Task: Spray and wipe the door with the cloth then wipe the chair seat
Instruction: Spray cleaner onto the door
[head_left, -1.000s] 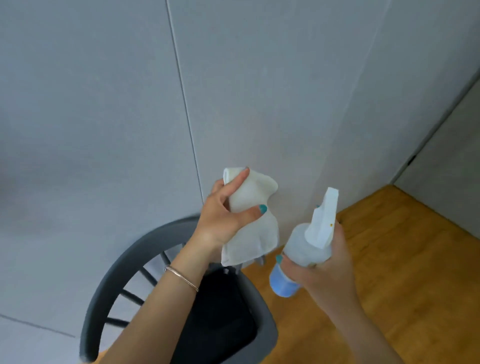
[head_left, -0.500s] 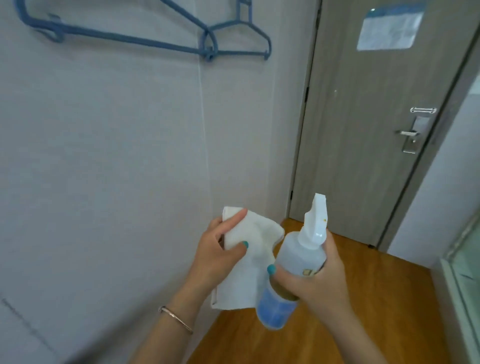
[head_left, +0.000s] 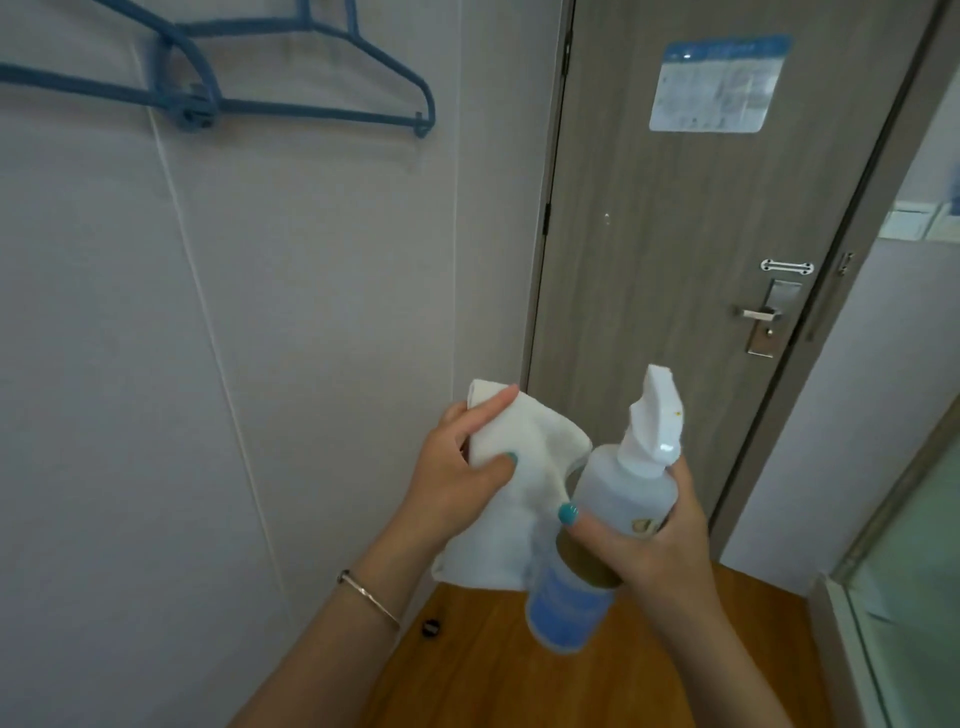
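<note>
A grey wood-grain door (head_left: 654, 249) stands closed ahead on the right, with a metal lever handle (head_left: 761, 314) and a blue-and-white notice (head_left: 719, 83) near its top. My left hand (head_left: 460, 475) grips a white cloth (head_left: 511, 525) that hangs down from it. My right hand (head_left: 647, 540) holds a translucent spray bottle (head_left: 613, 499) with a white trigger head and blue liquid at the bottom; its nozzle points toward the door. Both hands are held close together, well short of the door. The chair is out of view.
A pale wall (head_left: 234, 364) runs along the left with blue hangers (head_left: 291, 104) hooked high up. Orange wooden floor (head_left: 519, 670) lies below. A glass panel (head_left: 914, 571) with a white frame stands at the right edge. A small black doorstop (head_left: 430, 627) sits by the wall.
My view has swung up and right from the chair and wall to the door, which is now closer. Both hands keep their hold on the cloth and the bottle.
</note>
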